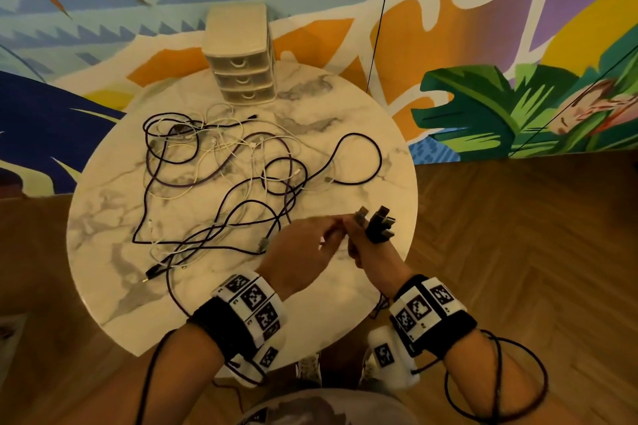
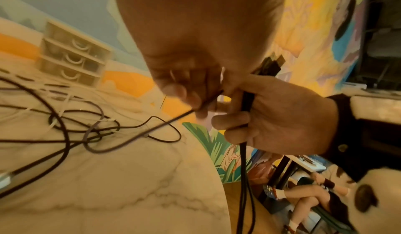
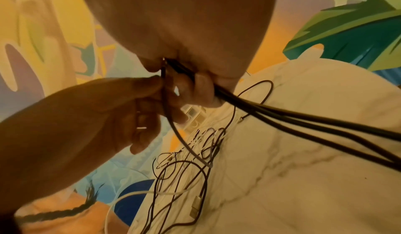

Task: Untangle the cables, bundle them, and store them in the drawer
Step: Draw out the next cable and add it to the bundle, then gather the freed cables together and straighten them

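Observation:
A tangle of black, purple and white cables [image 1: 224, 169] sprawls over the round marble table [image 1: 348, 107]. My right hand [image 1: 357, 240] hovers over the table's front right and grips several black cables [image 3: 282, 117]. Their USB plugs [image 1: 378, 222] stick up above the fist. The cables' lengths [image 2: 243, 169] hang down past the table edge. My left hand [image 1: 328, 231] is right beside it and pinches a thin dark cable [image 2: 173, 119], which runs back into the tangle. The cream three-drawer unit [image 1: 241, 62] stands at the far edge with all drawers closed.
Loose plug ends lie near the front left of the tangle [image 1: 152, 272]. A painted mural wall [image 1: 518, 45] rises behind the table and wooden floor [image 1: 518, 252] surrounds it. A seated person's legs [image 2: 308, 196] show beyond the table in the left wrist view.

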### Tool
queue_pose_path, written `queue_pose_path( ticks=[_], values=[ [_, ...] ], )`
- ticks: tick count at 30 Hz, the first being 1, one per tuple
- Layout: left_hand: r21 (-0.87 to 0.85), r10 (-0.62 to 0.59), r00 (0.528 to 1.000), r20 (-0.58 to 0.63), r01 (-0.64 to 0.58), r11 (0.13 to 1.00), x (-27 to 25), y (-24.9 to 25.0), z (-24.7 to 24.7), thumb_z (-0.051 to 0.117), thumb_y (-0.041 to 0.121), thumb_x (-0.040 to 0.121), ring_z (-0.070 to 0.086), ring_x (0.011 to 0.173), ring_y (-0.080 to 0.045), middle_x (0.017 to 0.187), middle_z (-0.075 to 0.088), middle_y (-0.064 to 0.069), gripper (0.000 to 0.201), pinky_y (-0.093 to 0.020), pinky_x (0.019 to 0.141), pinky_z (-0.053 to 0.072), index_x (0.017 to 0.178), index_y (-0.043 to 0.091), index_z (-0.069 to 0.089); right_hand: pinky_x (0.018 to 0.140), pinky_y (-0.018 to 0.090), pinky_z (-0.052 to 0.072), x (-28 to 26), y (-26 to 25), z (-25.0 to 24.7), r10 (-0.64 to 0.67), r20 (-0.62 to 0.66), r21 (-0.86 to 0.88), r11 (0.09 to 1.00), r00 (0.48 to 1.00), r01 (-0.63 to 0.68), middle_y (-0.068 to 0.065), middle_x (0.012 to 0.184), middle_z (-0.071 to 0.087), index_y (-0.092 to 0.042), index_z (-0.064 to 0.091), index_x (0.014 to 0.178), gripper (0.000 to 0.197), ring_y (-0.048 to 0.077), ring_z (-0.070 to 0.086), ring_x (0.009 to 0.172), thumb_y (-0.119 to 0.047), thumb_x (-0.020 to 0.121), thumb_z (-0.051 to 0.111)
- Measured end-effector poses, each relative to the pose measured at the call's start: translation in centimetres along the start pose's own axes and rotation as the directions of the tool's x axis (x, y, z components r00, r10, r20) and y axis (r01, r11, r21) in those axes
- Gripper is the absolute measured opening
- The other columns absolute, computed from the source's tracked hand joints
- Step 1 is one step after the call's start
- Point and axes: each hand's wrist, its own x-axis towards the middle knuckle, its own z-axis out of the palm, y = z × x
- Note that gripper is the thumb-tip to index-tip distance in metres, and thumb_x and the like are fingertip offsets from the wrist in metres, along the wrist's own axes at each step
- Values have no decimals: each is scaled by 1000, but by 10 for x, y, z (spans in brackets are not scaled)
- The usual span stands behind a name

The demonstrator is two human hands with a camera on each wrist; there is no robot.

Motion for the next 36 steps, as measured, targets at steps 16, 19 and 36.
queue_pose_path(
  ticks=[16, 19, 36],
  values=[
    [-453, 26, 999, -33, -38, 891, 17, 6, -33, 54, 20, 93, 55, 81, -1, 94, 58, 5, 3, -6, 67, 43, 94, 21, 56, 46, 9, 31, 1, -4, 23, 3, 154, -159, 987, 988, 22, -1, 64, 50, -15, 50, 69, 35, -1, 39, 44, -15, 101, 36],
    [-449, 73, 996, -42, -84, 889, 14, 8, -33, 55, 21, 92, 57, 83, -4, 94, 58, 4, 3, -14, 64, 49, 94, 20, 58, 46, 8, 33, 2, -3, 27, -44, 125, -189, 980, 991, 68, 0, 59, 47, -12, 49, 62, 40, -3, 42, 42, 0, 98, 37],
    [-559, -78, 993, 93, 117, 821, 4, -19, -7, 58, 10, 88, 49, 72, -10, 111, 58, 7, 36, -21, 66, 42, 118, 29, 54, 80, 14, 39, -1, 11, 19, -354, -236, -225, 926, 905, 304, 4, 97, 62, -6, 63, 97, 42, 1, 54, 87, -33, 98, 30]
  ],
)
